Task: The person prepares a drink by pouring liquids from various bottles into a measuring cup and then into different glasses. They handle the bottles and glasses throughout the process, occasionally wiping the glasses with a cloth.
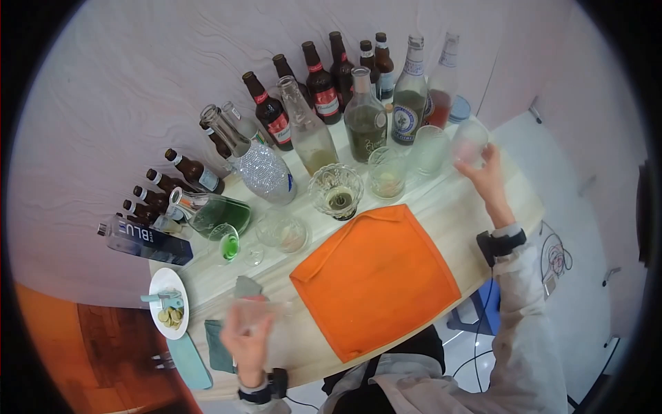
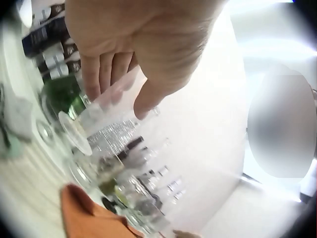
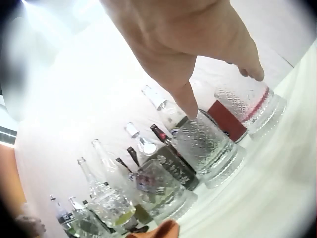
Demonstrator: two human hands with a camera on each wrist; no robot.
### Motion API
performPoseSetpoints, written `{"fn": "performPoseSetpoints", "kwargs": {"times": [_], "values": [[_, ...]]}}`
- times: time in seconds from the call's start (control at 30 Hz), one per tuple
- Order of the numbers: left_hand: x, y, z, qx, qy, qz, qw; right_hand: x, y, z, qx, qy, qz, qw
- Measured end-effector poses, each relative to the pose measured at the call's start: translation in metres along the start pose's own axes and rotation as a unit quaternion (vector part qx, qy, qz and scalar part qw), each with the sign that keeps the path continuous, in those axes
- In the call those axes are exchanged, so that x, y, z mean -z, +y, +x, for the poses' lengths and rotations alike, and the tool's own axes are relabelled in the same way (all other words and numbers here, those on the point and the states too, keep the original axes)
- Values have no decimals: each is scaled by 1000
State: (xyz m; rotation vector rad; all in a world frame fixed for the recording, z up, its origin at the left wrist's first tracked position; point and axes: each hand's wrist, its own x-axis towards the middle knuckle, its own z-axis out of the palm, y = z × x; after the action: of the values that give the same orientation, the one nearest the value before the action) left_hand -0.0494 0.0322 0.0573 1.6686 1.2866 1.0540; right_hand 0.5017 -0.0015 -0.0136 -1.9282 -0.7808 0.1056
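My left hand (image 1: 249,345), blurred in the head view, holds a clear glass (image 1: 276,324) above the table's near left part. In the left wrist view, thumb and fingers lie on either side of this see-through glass, its round foot (image 2: 74,133) showing below. At the table's far right, my right hand (image 1: 488,181) grips a patterned glass tumbler (image 1: 471,140) with a pinkish tint low down. From the right wrist, its thick base (image 3: 270,116) is seen on the tabletop, with fingertips at its upper part. Two similar tumblers (image 1: 429,148) (image 1: 386,172) stand to its left.
An orange cloth (image 1: 376,283) lies mid-table. Behind stand brown bottles (image 1: 323,90), clear bottles and a glittering decanter (image 1: 265,172). A green-filled stemmed glass (image 1: 229,245), a blue bottle (image 1: 145,240) and a white plate (image 1: 160,283) with sliced pieces are on the left.
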Motion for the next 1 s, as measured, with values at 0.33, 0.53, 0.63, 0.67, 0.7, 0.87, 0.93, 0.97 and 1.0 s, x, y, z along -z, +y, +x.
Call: {"fn": "performPoseSetpoints", "kwargs": {"times": [0.33, 0.53, 0.63, 0.67, 0.7, 0.87, 0.93, 0.97, 1.0], "values": [[-124, -8, 8, 15, -246, -70, 967, -19, 15, 45, -11, 17, 34, 999], [-125, -11, 10, -56, -255, -47, 964, 4, -19, 24, 43, 63, 34, 996], [-124, -10, 11, -89, -242, -60, 964, 19, -40, 5, 100, 34, 66, 992], [-124, -9, 11, -87, -240, -65, 965, 25, -52, -6, 103, 31, 62, 992], [-124, -8, 11, -94, -231, -64, 966, 29, -67, -22, 136, 17, 55, 989], [-124, -12, 13, -91, -228, -68, 967, 29, -115, -98, 217, -35, 8, 976], [-123, -10, 13, -84, -232, -81, 966, 24, -131, -123, 210, -115, 28, 971], [-123, -11, 13, -82, -228, -83, 967, 22, -137, -133, 212, -120, 27, 969], [-122, -12, 14, -91, -238, -84, 963, 20, -142, -141, 243, -139, 11, 960]]}}
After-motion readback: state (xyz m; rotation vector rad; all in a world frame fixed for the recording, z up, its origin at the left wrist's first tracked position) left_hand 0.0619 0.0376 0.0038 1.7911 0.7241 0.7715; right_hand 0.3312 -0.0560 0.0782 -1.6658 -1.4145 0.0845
